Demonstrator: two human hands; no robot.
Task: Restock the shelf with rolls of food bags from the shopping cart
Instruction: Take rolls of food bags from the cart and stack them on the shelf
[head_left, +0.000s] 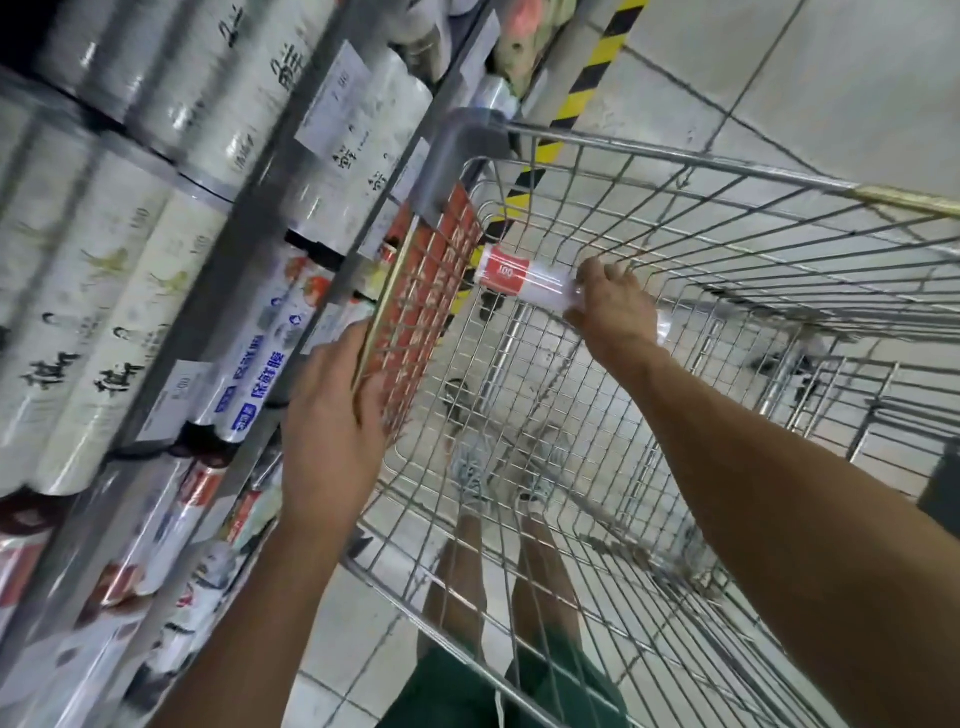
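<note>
One roll (519, 278) in the cart (727, 171)
right hand (615, 306) clamped round it; left hand (332, 431) grips the cart's rim beside the packed shelf (244, 234)

We've got soft, even light here, floor (831, 78) bright; shelf rolls (104, 291) on the left smear with motion blur, glare streaking their wrap.

- My right grip (613, 306) holds a roll (519, 278) inside the cart (727, 167).
- My left grip (332, 431) clasps the cart's rim on the side facing the shelf (291, 171).
- Stocked rolls (130, 312) fill the shelf.
</note>
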